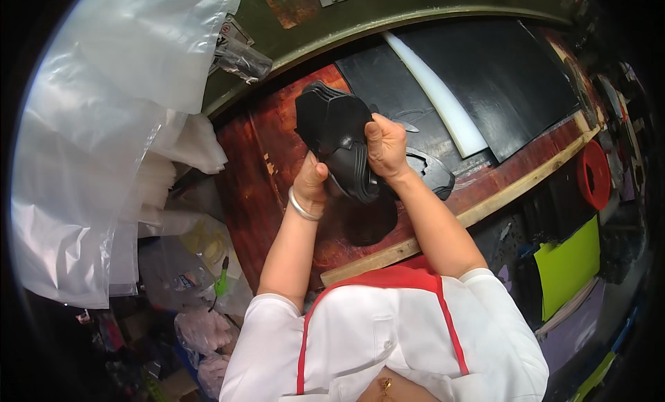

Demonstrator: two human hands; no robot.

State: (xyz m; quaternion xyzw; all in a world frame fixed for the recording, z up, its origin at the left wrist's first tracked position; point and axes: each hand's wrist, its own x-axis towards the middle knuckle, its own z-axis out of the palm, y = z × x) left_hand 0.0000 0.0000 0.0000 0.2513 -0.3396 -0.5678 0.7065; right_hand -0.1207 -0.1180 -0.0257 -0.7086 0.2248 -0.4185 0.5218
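Over the worktable I hold a black moulded piece point(332, 118) with a matt face and ridged, glossier edges; I cannot tell its exact kind. My left hand point(310, 184), with a silver bangle at the wrist, grips its lower left side, thumb up. My right hand point(386, 149) is closed on its right side, the thumb pressed against the edge. The fingers of both hands are largely hidden behind the piece. Just right of my right hand, a flat black part with a cut-out point(433, 172) lies on the table. Beneath the held piece is a dark rounded shape point(370, 222).
Black sheets point(485, 76) and a white strip point(440, 97) cover the right of the reddish-brown tabletop point(253, 173). A wooden batten point(485, 201) edges its near side. Clear plastic bags point(90, 146) hang at left. A red round container point(593, 173) stands at right.
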